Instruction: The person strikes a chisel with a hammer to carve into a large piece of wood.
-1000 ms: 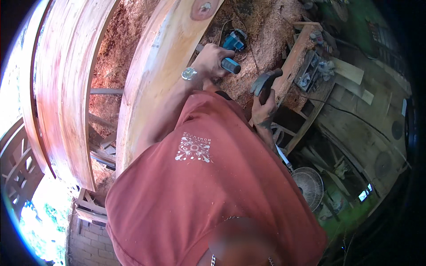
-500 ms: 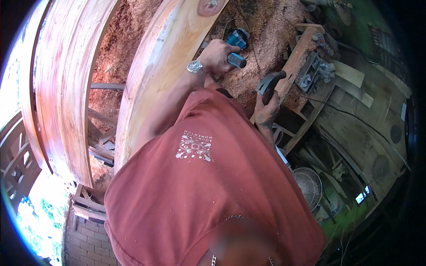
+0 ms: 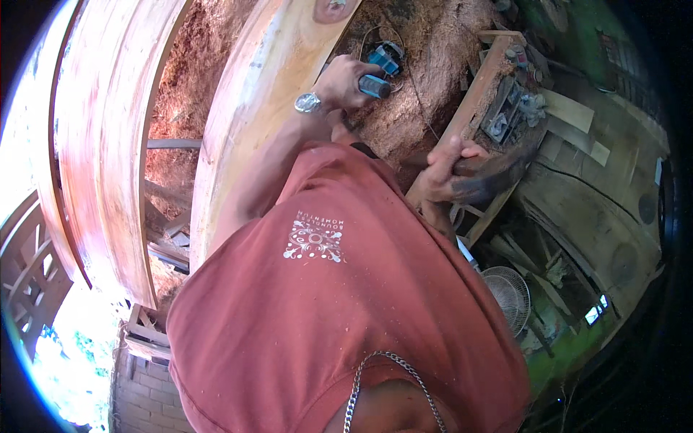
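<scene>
My left hand point(image 3: 342, 81), with a watch at its wrist, is wrapped around a chisel point(image 3: 375, 86). Only its teal-and-black handle sticks out of the fist; the blade is hidden. This hand is beside the edge of a long pale wooden plank point(image 3: 249, 94). To the right, my right hand point(image 3: 442, 173) grips a dark hammer point(image 3: 498, 177), smeared by motion and pointing off to the right, apart from the chisel. A teal power tool point(image 3: 386, 58) with a cord lies just beyond my left hand.
Wood shavings point(image 3: 440, 58) cover the area ahead. More reddish planks point(image 3: 108, 144) stand at the left. A wooden beam point(image 3: 480, 94) and a tray of small items point(image 3: 505, 112) are at the right, with a round wire-caged fan point(image 3: 507, 299) lower down.
My right hand has swung the hammer from upright near the beam over to the right, and the hammer is now blurred. My left hand, still around the chisel, has shifted slightly left and up.
</scene>
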Available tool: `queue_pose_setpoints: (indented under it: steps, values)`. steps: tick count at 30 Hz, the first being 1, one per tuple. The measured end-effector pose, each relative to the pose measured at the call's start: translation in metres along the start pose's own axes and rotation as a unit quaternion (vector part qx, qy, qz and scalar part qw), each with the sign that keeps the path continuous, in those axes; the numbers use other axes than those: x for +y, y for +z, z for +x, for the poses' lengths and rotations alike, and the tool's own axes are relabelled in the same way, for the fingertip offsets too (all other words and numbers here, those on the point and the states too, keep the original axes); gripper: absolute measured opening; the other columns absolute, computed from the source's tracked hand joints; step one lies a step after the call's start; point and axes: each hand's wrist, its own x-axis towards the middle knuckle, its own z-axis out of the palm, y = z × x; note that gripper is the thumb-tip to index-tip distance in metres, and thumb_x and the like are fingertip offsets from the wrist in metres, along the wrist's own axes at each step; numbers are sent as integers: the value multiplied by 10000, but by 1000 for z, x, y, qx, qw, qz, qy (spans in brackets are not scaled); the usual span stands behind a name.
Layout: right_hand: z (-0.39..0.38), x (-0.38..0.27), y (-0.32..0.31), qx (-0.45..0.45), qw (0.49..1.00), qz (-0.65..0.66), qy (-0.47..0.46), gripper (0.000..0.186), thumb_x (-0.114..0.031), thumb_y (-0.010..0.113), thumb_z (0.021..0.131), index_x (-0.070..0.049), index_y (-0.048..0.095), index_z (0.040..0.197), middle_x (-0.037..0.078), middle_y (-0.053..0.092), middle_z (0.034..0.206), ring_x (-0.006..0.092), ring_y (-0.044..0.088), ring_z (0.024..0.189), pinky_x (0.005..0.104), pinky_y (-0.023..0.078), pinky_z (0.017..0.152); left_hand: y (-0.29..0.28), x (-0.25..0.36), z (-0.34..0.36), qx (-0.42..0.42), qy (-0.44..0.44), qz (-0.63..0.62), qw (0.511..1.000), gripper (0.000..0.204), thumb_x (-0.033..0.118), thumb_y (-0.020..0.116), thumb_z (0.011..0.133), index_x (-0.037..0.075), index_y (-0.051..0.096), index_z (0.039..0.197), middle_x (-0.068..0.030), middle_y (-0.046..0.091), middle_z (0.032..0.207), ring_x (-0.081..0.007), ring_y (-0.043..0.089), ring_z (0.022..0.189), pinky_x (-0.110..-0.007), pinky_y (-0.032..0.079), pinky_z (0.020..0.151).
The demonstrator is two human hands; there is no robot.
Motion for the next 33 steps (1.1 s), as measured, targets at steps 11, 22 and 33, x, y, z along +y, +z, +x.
queue_pose_setpoints:
  steps: [11,22,33]
  values:
    - [-2,45,12,-113,988,-68,-76,227,-198,629,956,-4,589,1066,238,658,836,458,672,795,483,513,658,19,15,-10,-94,81,-17,992,254,181,716,565,108,639,796,-147,637,708,-379,631,679,-477,505,621]
    - [8,107,-19,-73,993,-92,-30,358,-250,697,932,31,595,1130,198,687,910,363,697,827,450,525,738,19,-6,41,-81,30,59,994,381,241,719,564,137,714,931,-154,672,732,-387,652,702,-481,531,654]
    - [17,110,-15,-97,990,-94,-37,396,-282,707,926,46,591,1116,232,691,940,408,700,876,472,523,735,19,-13,59,-42,45,66,996,344,244,714,587,164,708,921,-141,664,702,-384,655,706,-496,528,668]
